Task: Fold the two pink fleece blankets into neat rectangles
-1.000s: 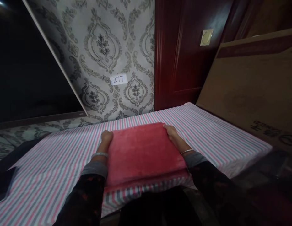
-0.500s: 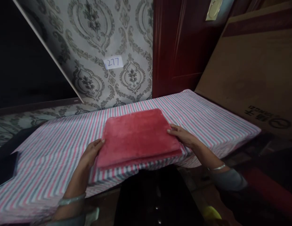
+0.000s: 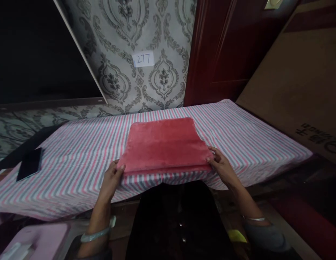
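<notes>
A folded red plush cloth (image 3: 164, 144) lies flat on a striped tablecloth (image 3: 89, 151), its layers showing along the near edge. My left hand (image 3: 112, 177) pinches the near left corner, thumb on top and the other fingers partly hidden at the side and beneath. At the near right corner my right hand (image 3: 221, 167) grips the cloth in the same way, its thumb and forefinger closed over the edge. The underside of the cloth is hidden.
A dark phone or tablet (image 3: 30, 164) rests at the table's left. Behind stand a dark screen (image 3: 43, 54) and a patterned wall with a paper label (image 3: 143, 59). A large cardboard box (image 3: 298, 72) leans at the right. A pink stool-like surface (image 3: 40, 234) sits low left.
Both hands have slid nearer to me, from the cloth's sides to its near corners, and now pinch them. The camera view has shifted, showing more of the left side.
</notes>
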### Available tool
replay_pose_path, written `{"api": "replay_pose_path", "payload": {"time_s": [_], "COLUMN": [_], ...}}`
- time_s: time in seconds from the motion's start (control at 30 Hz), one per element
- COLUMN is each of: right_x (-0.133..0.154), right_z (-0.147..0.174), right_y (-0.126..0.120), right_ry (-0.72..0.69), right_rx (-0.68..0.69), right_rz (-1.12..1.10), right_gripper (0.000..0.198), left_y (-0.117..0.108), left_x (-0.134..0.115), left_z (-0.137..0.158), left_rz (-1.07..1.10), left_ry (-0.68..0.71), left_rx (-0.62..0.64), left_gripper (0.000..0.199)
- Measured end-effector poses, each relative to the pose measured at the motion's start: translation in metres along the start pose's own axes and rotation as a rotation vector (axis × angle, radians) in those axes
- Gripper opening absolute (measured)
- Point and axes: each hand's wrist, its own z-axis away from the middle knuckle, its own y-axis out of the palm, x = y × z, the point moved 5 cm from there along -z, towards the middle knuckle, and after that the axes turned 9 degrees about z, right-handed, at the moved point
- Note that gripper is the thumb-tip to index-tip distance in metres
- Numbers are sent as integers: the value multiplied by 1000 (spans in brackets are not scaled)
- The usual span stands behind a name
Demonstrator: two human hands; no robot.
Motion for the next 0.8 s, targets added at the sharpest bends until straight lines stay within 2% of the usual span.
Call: {"api": "replay_pose_path", "payload": {"time_s": [0.1, 0.2, 0.47, 0.63, 0.7, 0.8], "right_x": [-6, -5, 30, 3, -5, 12], "right_z": [3, 7, 6, 11, 14, 12], "right_y": [0, 1, -3, -3, -11, -23], "right_ry": [-13, -42, -177, -99, -107, -204], "right_rx": [-18, -9, -86, -23, -81, -284], "right_rz": [-2, 32, 143, 106, 132, 288], "right_gripper": [69, 66, 60, 58, 59, 55], "left_y": [4, 4, 0, -5, -15, -26], "left_x": [-1, -2, -6, 8, 10, -7], "left_z": [7, 11, 5, 10, 9, 1], "left_rz": [-4, 18, 32, -44, -28, -87], "left_ry": [23, 31, 57, 60, 61, 152], "left_rx": [69, 81, 55, 123, 117, -23], "left_gripper": [58, 58, 46, 40, 43, 52]}}
